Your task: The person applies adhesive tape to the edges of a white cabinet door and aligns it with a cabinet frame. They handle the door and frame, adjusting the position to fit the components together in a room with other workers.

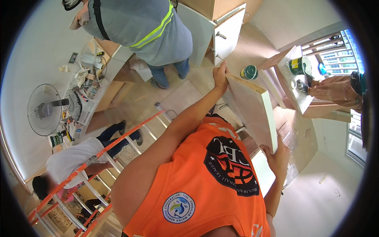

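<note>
Our left hand (220,77) grips one corner of the pale panel (251,108), held up before our orange jersey (185,166); our right hand (277,155) clasps the diagonally opposite corner, some fingers hidden. We cannot see the panel's far face.

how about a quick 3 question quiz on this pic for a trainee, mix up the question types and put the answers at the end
1. Open: what do the person's left hand and right hand both hold?
2. True or false: the ladder lies in the left half of the picture.
3. Multiple choice: what is the main colour of the wearer's jersey? A) blue B) orange C) grey

Key:
1. A flat board
2. True
3. B
</note>
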The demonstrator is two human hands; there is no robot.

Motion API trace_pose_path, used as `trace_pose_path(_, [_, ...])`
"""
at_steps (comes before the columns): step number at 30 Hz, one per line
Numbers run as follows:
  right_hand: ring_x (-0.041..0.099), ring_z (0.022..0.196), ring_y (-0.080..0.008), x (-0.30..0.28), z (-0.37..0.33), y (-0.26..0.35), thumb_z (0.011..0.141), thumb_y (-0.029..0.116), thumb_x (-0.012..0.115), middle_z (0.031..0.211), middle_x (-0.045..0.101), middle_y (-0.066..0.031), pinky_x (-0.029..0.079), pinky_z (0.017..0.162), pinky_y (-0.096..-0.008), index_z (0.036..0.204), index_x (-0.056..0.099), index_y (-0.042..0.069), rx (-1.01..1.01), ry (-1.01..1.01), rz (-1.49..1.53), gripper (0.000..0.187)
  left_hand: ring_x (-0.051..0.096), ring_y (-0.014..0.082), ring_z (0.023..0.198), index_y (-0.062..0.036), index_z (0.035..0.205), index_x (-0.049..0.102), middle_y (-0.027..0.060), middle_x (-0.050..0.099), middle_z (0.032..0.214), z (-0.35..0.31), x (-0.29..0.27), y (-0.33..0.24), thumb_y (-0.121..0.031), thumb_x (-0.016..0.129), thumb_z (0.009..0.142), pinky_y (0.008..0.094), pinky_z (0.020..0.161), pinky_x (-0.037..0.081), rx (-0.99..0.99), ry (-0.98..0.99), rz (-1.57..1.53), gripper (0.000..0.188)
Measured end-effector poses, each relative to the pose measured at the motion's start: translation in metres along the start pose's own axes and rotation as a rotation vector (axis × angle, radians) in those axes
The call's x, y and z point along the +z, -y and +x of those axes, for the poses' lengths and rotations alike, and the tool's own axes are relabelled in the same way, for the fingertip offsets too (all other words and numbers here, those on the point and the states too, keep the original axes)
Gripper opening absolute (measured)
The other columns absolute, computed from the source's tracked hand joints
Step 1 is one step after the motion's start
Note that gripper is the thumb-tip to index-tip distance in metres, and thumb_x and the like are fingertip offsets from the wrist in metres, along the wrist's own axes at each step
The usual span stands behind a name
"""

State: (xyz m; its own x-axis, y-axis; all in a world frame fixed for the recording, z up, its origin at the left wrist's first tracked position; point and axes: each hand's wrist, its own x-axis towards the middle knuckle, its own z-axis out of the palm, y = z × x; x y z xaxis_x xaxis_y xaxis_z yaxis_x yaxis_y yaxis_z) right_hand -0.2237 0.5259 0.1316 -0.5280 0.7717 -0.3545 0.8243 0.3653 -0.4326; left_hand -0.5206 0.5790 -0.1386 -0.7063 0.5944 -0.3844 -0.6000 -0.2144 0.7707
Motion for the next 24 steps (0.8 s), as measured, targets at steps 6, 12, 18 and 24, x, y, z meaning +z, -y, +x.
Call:
trace_pose_path(6, [0.07, 0.074, -0.0397, 0.024, 0.042, -0.033, 0.086, 0.016, 0.076, 0.082, 0.071, -0.0232, 0.052, 0.067, -0.0432, 0.108, 0.071, -0.001, -0.085, -0.046, 0.057, 0.028, 0.041, 0.013, 0.043, -0.0056, 0.046, 0.046, 0.0024, 0.047, 0.047, 0.048, 0.003, 0.034, -0.041, 0.057, 0.1, 0.0315, 0.048, 0.034, 0.132, -0.024, 0.134, 0.066])
trace_pose_path(12, [0.067, 0.06, -0.0313, 0.022, 0.101, -0.025, 0.086, 0.015, 0.075, 0.074, 0.071, -0.0198, 0.05, 0.062, -0.0369, 0.104, 0.072, -0.003, -0.138, -0.018, 0.165, 0.025, 0.045, 0.0143, 0.053, -0.0015, 0.051, 0.05, 0.0016, 0.046, 0.052, 0.098, -0.02, 0.061, -0.051, 0.055, 0.101, 0.0317, 0.056, 0.037, 0.13, -0.057, 0.239, 0.071])
trace_pose_path(18, [0.069, 0.066, -0.0258, 0.034, 0.179, -0.026, 0.084, 0.011, 0.074, 0.079, 0.073, -0.0188, 0.051, 0.067, -0.0365, 0.105, 0.073, -0.004, -0.177, 0.005, 0.246, 0.026, 0.06, 0.0157, 0.08, 0.0006, 0.099, 0.072, 0.0048, 0.068, 0.084, 0.098, -0.035, 0.006, -0.05, 0.053, 0.104, 0.0309, 0.076, 0.047, 0.238, 0.0, 0.457, 0.055])
trace_pose_path(24, [0.07, 0.075, -0.0271, 0.061, 0.267, -0.018, 0.082, 0.011, 0.075, 0.084, 0.074, -0.0193, 0.052, 0.073, -0.0376, 0.103, 0.073, -0.004, -0.127, 0.091, 0.29, 0.026, 0.067, 0.0151, 0.1, -0.0012, 0.121, 0.07, 0.007, 0.073, 0.1, 0.045, -0.227, 0.036, -0.035, 0.057, 0.105, 0.03, 0.088, 0.052, -0.201, 0.12, 0.383, 0.04])
